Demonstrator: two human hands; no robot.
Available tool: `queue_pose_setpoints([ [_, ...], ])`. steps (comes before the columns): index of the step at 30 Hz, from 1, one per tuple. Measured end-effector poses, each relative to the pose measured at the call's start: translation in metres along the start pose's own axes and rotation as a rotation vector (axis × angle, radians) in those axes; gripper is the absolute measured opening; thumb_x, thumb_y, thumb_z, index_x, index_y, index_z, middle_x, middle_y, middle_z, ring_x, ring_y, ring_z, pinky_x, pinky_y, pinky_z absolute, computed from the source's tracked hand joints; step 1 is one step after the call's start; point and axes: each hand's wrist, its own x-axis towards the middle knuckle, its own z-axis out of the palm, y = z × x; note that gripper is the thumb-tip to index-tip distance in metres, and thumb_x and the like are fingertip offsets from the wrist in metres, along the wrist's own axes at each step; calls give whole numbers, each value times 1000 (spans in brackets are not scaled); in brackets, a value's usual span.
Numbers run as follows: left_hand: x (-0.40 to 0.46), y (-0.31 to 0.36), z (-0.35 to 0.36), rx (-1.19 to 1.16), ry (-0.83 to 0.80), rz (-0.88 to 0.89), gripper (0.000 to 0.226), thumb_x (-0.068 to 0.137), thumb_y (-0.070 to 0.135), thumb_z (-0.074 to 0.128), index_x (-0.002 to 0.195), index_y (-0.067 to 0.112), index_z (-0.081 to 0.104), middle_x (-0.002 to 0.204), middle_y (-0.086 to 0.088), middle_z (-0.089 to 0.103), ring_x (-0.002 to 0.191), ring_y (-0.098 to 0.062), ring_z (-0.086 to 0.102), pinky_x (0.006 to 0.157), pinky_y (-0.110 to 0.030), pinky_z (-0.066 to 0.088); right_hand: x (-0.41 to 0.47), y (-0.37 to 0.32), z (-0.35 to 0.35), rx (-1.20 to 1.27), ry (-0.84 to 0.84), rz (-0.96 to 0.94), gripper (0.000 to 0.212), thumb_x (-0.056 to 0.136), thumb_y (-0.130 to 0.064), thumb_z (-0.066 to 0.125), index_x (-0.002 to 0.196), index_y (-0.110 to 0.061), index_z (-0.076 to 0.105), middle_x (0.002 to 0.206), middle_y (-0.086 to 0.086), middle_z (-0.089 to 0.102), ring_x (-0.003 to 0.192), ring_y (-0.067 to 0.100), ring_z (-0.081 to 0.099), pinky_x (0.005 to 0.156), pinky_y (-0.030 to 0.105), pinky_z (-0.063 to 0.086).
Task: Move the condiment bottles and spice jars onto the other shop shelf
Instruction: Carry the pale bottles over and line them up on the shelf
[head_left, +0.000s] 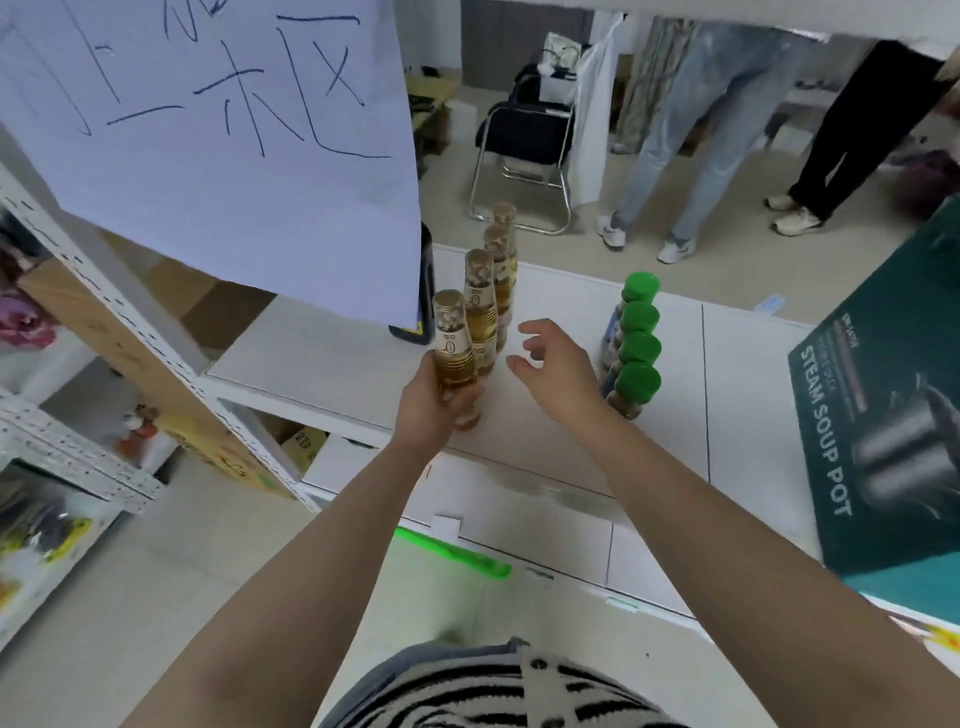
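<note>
On the white shelf (571, 457) stands a row of several amber condiment bottles (480, 306) with gold caps, running away from me. My left hand (431, 400) grips the nearest amber bottle (453, 343) around its lower body, upright at the shelf's front. My right hand (558, 371) hovers open just right of the row, fingers spread, holding nothing. Further right a row of several spice jars (636, 348) with green lids stands on the same shelf.
A dark bottle (423, 291) stands behind a hanging paper sign (234, 156) on the left. A teal steam soup pot box (893, 415) lies on the shelf's right. A metal rack (93, 322) with goods stands left. Two people's legs and a chair (524, 150) are beyond.
</note>
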Motion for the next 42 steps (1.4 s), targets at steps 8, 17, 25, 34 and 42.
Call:
queue_pose_setpoints([
  [8, -4, 1, -23, 11, 8, -141, 52, 77, 43, 73, 119, 17, 58, 111, -2, 69, 100, -19, 64, 90, -40, 53, 32, -21, 24, 171, 85, -19, 46, 83, -26, 69, 123, -14, 51, 112, 4, 64, 99, 19, 61, 81, 29, 47],
  [17, -15, 5, -16, -104, -77, -264, 42, 72, 40, 77, 106, 16, 66, 100, -5, 71, 93, -22, 67, 85, -39, 56, 52, -25, 37, 43, 156, 33, 48, 76, -41, 71, 117, -24, 55, 113, 3, 57, 102, 22, 59, 81, 36, 49],
  [25, -26, 0, -19, -197, -114, -327, 30, 80, 31, 73, 104, 17, 63, 101, -6, 68, 93, -22, 65, 80, -36, 55, 54, -20, 32, 79, 131, -22, 39, 79, -31, 72, 111, -17, 54, 110, 1, 61, 100, 21, 60, 78, 33, 45],
  [34, -39, -13, -26, -274, -135, -357, 28, 83, 26, 70, 107, 12, 63, 98, -7, 68, 87, -21, 65, 78, -34, 55, 36, -14, 36, 226, 66, -96, 43, 87, -19, 64, 123, -9, 45, 122, 6, 61, 111, 22, 58, 92, 33, 47],
  [42, -66, -5, -24, -343, -163, -355, 24, 86, 28, 66, 107, 15, 64, 102, -9, 70, 91, -22, 67, 77, -33, 57, 3, 3, 17, 377, -77, 16, 35, 89, -46, 47, 118, -29, 40, 121, 4, 54, 109, 23, 57, 93, 42, 50],
])
